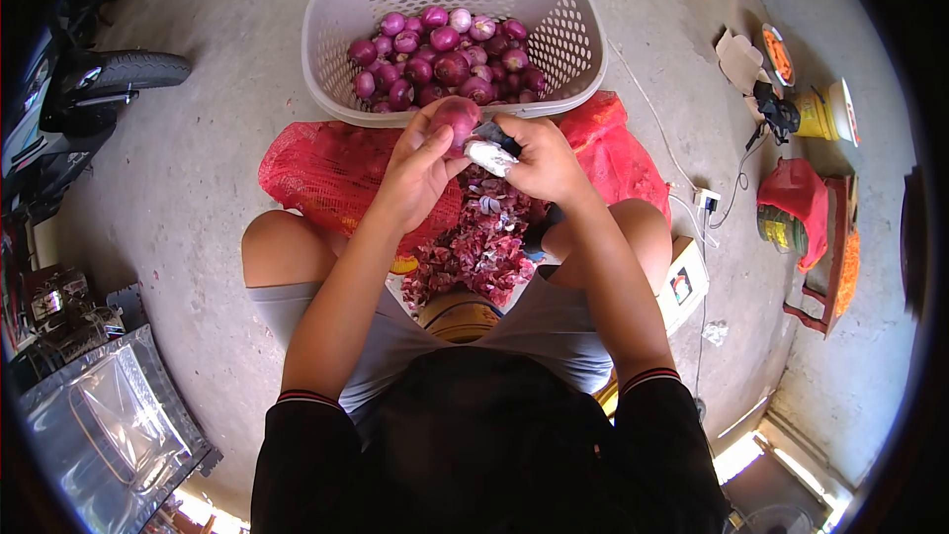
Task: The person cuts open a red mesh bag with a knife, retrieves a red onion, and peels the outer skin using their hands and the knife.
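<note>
A red onion (457,122) is held in my left hand (420,170), fingers wrapped round its side, in front of the basket's near rim. My right hand (542,160) is closed on a small tool (491,155) with a dark part and a whitish part, which meets the onion's right side; its exact shape is hard to make out. Beyond both hands stands a grey plastic basket (321,49) with many red onions (452,69) inside. Below the hands lies a heap of purple onion skins (476,257), between my knees.
Red mesh sacks (336,173) lie under and beside the basket. A motorcycle wheel (133,71) is at the left. At the right are a cable with a socket (706,200), a yellow bucket (817,114) and a red-covered container (796,208). A white box (684,285) sits beside my right knee.
</note>
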{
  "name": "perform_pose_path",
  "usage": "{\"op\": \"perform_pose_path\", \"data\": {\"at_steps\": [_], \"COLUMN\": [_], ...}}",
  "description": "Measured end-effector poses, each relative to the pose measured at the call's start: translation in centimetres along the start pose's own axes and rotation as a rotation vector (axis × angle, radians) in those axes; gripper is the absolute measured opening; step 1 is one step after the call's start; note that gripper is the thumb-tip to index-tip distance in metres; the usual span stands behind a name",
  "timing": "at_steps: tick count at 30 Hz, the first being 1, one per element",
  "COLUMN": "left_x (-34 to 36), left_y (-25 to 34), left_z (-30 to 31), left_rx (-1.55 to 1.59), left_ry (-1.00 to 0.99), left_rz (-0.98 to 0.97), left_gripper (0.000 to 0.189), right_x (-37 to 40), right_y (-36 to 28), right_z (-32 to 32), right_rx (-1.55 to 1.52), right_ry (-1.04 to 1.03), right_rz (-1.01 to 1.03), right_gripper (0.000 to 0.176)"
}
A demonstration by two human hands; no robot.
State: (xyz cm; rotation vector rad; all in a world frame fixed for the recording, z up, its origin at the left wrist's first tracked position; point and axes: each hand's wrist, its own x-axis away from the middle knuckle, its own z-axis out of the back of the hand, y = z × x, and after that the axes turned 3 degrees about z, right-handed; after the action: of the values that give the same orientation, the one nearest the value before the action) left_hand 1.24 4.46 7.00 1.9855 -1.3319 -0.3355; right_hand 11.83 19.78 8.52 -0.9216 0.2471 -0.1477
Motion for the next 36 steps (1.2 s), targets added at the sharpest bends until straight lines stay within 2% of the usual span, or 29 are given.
{"op": "perform_pose_path", "data": {"at_steps": [7,16,25,36], "left_x": [-0.01,-0.09,-0.17,-0.05], "left_y": [-0.32,-0.15,-0.16,-0.02], "left_z": [0.15,-0.07,0.22,0.21], "left_rx": [-0.004,0.023,-0.021,-0.028], "left_ry": [-0.004,-0.011,-0.015,-0.037], "left_rz": [-0.004,-0.025,-0.032,-0.018], "left_gripper": [0.043,0.044,0.046,0.046], "right_x": [0.15,0.14,0.15,0.1], "right_y": [0.29,-0.01,0.35,-0.12], "right_z": [-0.01,-0.02,0.09,0.31], "right_rx": [0.035,-0.011,0.002,-0.028], "right_ry": [-0.077,0.019,0.004,-0.003], "right_rz": [-0.039,-0.012,-0.014,0.018], "right_gripper": [0.024,0.024,0.026,0.02]}}
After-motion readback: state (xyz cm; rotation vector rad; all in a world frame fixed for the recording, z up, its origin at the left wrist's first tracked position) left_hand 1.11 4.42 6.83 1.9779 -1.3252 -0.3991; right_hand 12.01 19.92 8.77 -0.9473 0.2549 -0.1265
